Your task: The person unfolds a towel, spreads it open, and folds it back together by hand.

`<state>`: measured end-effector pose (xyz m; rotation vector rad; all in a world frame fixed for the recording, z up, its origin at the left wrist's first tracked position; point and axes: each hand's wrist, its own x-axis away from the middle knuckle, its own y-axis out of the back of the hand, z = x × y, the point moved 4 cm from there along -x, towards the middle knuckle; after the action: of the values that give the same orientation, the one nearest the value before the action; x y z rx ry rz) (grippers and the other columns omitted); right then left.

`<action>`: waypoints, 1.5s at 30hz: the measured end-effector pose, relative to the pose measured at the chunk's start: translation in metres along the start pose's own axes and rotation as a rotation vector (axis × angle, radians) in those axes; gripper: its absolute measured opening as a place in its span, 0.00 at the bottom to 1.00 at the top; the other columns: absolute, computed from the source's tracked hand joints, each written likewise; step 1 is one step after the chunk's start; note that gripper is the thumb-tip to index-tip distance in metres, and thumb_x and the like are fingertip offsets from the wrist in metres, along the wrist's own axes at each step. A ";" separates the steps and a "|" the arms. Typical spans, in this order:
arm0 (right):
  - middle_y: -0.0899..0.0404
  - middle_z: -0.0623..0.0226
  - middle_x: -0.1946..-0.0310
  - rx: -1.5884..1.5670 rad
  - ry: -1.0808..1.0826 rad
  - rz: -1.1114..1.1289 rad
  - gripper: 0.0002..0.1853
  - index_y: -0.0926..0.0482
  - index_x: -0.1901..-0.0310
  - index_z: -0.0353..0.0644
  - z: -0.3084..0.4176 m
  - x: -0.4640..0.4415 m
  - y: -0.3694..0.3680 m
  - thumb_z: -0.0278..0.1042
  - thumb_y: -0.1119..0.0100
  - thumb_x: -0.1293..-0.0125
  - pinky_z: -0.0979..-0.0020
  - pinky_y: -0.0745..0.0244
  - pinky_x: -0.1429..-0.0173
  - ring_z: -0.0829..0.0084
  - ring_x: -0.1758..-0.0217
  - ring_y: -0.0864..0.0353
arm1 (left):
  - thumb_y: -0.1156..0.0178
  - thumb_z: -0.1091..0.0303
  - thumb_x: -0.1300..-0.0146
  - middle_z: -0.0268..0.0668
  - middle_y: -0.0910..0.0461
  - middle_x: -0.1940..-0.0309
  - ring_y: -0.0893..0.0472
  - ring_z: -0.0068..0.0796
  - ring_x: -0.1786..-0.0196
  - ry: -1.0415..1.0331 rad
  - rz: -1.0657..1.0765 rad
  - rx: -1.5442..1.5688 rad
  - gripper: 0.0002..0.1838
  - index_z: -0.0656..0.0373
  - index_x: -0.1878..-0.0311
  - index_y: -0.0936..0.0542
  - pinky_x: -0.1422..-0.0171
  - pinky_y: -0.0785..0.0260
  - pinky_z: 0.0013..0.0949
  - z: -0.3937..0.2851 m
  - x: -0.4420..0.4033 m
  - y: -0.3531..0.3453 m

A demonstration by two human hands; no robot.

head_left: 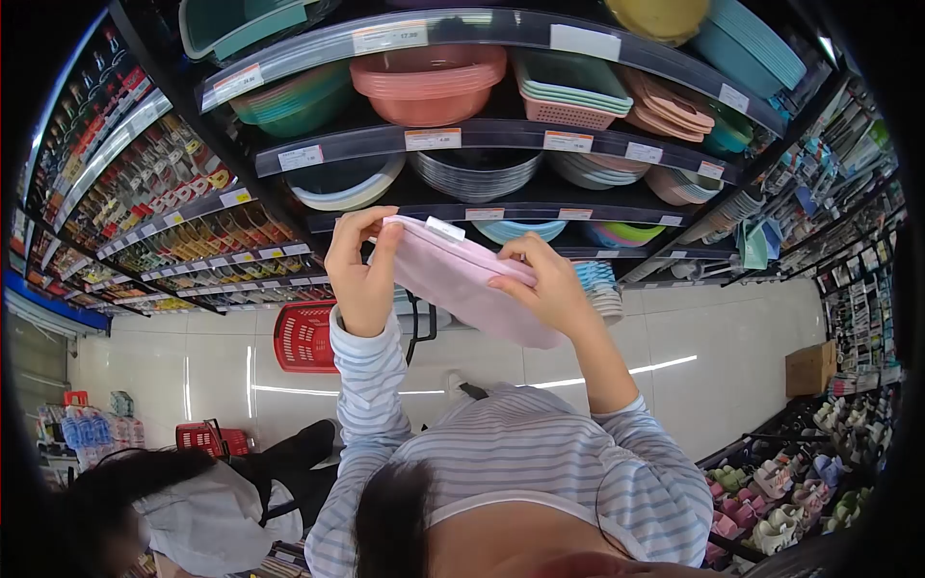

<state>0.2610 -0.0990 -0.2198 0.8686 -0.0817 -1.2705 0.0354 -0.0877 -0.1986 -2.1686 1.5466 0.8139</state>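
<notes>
Between both hands, in front of the shelves, I hold up a flat, soft-looking pink cloth item (472,285) with a seam along its upper edge. A small white label (445,229) sticks up from that edge. My left hand (361,265) pinches the upper left corner between thumb and fingers. At the right end of the same edge, my right hand (547,286) grips it with bent fingers and thumb. Its exact kind cannot be made out.
Shelves ahead hold stacked pink basins (429,82), metal bowls (477,175) and pastel baskets (573,87). A red shopping basket (306,337) is below left. Another person (217,515) is at lower left. Slippers (776,482) fill a rack at lower right, near a cardboard box (809,371).
</notes>
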 end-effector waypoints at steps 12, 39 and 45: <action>0.20 0.63 0.71 -0.030 0.250 -0.367 0.08 0.22 0.69 0.38 -0.003 0.108 0.116 0.24 0.32 0.50 0.74 0.26 0.69 0.67 0.72 0.20 | 0.39 0.75 0.42 0.36 0.24 0.66 0.26 0.24 0.64 0.003 0.007 0.090 0.08 0.66 0.60 0.22 0.57 0.33 0.25 -0.078 0.072 -0.098; 0.22 0.61 0.69 -0.193 0.095 -0.209 0.06 0.22 0.63 0.33 -0.021 0.230 0.173 0.24 0.41 0.42 0.74 0.30 0.61 0.67 0.66 0.23 | 0.35 0.74 0.47 0.40 0.22 0.61 0.24 0.33 0.56 0.091 0.140 -0.287 0.13 0.64 0.57 0.23 0.50 0.34 0.30 -0.195 0.207 -0.137; 0.22 0.62 0.70 -0.118 0.211 -0.145 0.07 0.22 0.63 0.35 -0.010 0.232 0.163 0.23 0.40 0.44 0.71 0.30 0.62 0.65 0.68 0.24 | 0.34 0.69 0.50 0.41 0.20 0.59 0.23 0.42 0.55 -0.367 0.374 -0.613 0.15 0.61 0.58 0.22 0.43 0.35 0.43 -0.220 0.215 -0.179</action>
<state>0.4735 -0.2865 -0.2201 0.9134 0.2249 -1.2967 0.3087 -0.3140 -0.1726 -1.9315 1.6697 1.8987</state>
